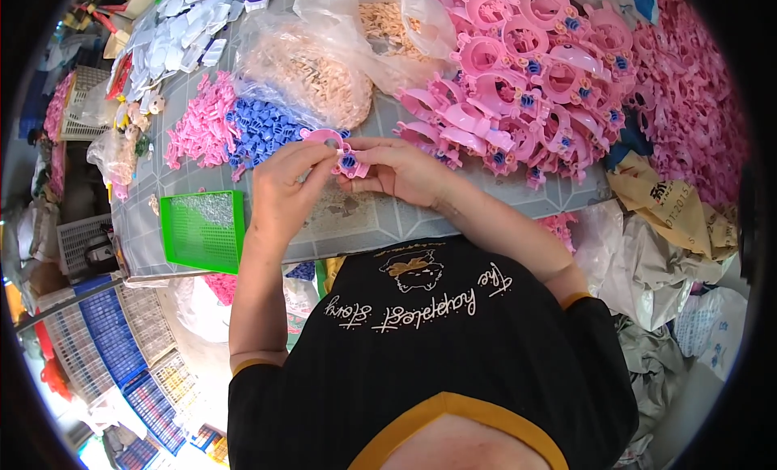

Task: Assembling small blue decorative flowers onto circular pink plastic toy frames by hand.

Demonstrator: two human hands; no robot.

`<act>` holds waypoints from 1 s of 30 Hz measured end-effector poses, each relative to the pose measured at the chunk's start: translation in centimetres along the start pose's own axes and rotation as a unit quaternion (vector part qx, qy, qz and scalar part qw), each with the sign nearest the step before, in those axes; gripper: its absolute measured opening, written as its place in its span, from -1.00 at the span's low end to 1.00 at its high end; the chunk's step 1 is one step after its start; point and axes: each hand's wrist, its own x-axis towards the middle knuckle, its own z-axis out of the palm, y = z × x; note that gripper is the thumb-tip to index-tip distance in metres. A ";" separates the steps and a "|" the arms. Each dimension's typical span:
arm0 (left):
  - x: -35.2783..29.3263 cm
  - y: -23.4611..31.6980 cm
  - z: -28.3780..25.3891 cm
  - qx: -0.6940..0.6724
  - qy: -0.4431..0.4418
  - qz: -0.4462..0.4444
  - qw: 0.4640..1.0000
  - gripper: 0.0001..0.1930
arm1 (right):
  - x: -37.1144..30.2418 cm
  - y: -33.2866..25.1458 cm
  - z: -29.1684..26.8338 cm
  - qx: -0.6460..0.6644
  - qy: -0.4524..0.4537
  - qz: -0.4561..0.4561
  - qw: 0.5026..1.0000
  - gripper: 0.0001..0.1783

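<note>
Both my hands meet over the near part of the table, around a small pink plastic toy part (324,136) with a ring-like top and a blue insert (348,161) in its lower end. My left hand (285,182) pinches it from the left, fingertips closed on its edge. From the other side my right hand (398,170) grips it, with thumb and fingers closed at its right edge. Fingers partly cover the part. Just beyond my left hand lies a heap of loose blue pieces (263,130), touching a heap of small pink pieces (206,120).
A large pile of pink ring-shaped parts (526,89) with blue inserts covers the table's right side. Clear bags of peach-coloured pieces (312,75) lie at the back. A green tray (202,227) holds tiny shiny pieces near the front edge. White pieces (174,37) are heaped far left.
</note>
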 end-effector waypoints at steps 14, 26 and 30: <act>0.7 -1.0 0.4 0.055 -0.045 0.070 0.995 -0.82 | 0.1 0.2 -0.3 -0.005 -0.034 -0.002 0.999 -0.48; 1.4 -0.7 -0.6 0.038 -0.071 0.068 0.994 -0.85 | -0.2 -0.2 -0.3 -0.011 -0.034 0.013 0.999 -0.43; 1.5 -0.5 -0.9 0.035 -0.105 0.107 0.988 -0.82 | 0.0 0.0 -1.6 -0.007 -0.046 0.030 0.998 -0.40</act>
